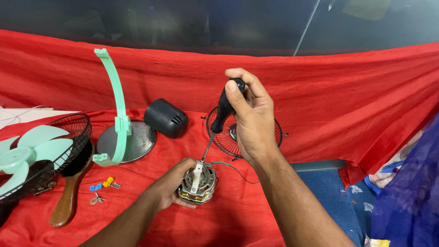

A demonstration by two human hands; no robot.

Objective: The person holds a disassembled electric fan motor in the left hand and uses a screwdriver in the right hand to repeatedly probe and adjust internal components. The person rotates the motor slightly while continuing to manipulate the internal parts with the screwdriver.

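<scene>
Motor (197,184), partly hidden by left hand (170,186) fingers gripping it; right hand (250,120) clenches screwdriver (220,116).

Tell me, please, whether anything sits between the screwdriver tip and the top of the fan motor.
Nothing visible does. The right hand holds the screwdriver with its tip down at the white bracket on the motor, which the left hand grips from the side.

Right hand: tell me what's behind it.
A black wire fan grille stands behind the right hand, against red cloth. Its middle and right part are hidden by the hand.
</scene>
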